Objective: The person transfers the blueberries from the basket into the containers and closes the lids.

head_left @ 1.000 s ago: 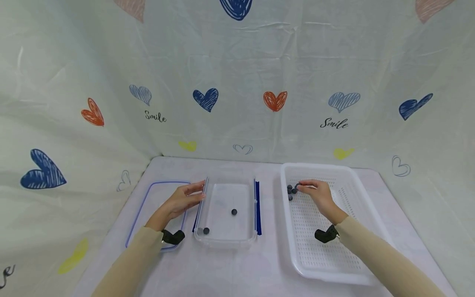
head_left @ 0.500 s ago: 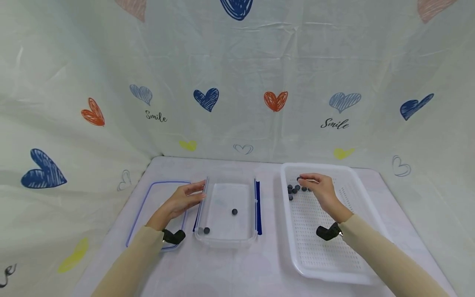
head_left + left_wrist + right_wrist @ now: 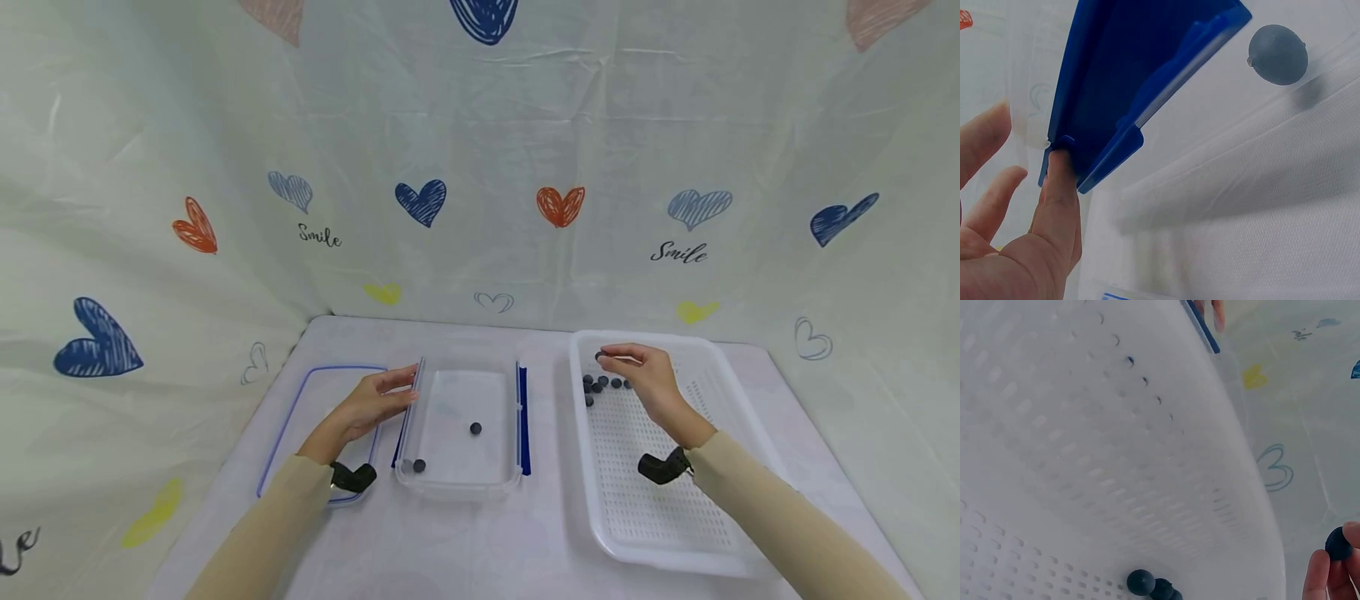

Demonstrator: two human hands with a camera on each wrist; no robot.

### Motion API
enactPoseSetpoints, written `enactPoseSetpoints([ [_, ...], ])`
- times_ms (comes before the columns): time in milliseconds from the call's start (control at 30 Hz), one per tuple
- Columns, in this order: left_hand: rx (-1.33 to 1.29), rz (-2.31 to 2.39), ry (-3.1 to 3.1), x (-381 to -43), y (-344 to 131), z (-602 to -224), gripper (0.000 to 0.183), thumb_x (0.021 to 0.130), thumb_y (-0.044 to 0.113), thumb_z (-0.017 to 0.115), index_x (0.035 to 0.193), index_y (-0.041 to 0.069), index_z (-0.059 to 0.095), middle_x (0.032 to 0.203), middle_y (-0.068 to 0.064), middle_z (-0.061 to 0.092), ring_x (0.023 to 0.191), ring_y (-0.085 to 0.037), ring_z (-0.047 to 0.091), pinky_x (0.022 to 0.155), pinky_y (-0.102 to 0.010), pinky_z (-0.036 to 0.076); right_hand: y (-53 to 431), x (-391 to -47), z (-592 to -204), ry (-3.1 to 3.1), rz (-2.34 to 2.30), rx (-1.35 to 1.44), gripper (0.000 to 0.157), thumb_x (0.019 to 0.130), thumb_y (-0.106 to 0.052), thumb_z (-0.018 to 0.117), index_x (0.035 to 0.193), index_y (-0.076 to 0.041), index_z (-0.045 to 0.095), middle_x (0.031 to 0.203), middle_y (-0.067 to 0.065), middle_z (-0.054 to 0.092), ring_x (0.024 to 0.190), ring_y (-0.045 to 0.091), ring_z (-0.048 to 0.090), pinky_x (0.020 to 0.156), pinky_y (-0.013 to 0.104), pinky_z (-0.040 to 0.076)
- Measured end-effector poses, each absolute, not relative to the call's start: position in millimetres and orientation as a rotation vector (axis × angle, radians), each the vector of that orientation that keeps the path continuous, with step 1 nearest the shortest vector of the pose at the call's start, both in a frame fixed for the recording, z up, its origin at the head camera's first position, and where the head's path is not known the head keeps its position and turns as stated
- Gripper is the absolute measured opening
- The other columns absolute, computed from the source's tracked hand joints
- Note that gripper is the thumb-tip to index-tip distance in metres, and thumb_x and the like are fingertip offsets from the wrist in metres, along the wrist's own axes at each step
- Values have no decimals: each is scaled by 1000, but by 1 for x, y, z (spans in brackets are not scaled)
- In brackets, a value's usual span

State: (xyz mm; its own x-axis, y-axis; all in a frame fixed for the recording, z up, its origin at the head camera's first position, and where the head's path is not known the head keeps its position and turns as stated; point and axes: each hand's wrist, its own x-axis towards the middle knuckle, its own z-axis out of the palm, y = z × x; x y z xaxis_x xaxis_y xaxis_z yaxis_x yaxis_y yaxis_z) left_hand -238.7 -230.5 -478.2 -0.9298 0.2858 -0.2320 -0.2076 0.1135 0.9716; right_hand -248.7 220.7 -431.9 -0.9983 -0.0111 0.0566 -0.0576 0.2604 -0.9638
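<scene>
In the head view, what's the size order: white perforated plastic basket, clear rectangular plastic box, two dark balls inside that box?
1. White perforated plastic basket
2. Clear rectangular plastic box
3. Dark middle ball, dark corner ball: look too alike to rank

Backdrop sheet (image 3: pixel 630 142), pale, creased: hangs beyond the fingers (image 3: pixel 628 351) and continues to either side of them. Printed hearts (image 3: pixel 420 202) on it, blue, red, yellow, pink, some outlined; several beyond the fingers. Lettering (image 3: pixel 678 252), black script, reading "Smile" twice, beyond the fingers. Tabletop (image 3: pixel 487 546), whitish: lies beneath the fingers, far edge past them. Light: soft, diffuse.
</scene>
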Motion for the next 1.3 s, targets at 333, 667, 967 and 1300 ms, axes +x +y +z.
enactPoseSetpoints([
  [333,75,1868,2047,-241,-229,-477,66,95,12,69,153,5,38,154,-25,33,115,-16,58,99,-29,49,205,-250,-420,-2392,2022,164,44,92,-11,73,124,16,60,106,0,69,91,7,68,90,28,55],
  [667,67,1868,2040,-239,-229,-479,67,95,12,70,153,5,38,155,-24,33,116,-16,58,98,-28,50,181,-250,-415,-2406,2035,205,38,90,-7,74,119,14,64,113,12,69,90,8,69,87,23,54],
  [967,83,1871,2036,-237,-230,-477,68,95,13,70,153,4,37,156,-25,31,120,-20,57,101,-31,49,161,-254,-411,-2474,2003,240,32,89,-9,76,115,8,69,114,15,69,92,12,69,98,39,52],
  [1300,85,1840,2060,-236,-229,-476,71,94,17,72,154,6,37,156,-24,31,126,-23,53,103,-33,47,137,-254,-409,-2494,2063,288,30,88,-9,77,113,7,70,113,15,70,95,17,69,104,47,47],
])
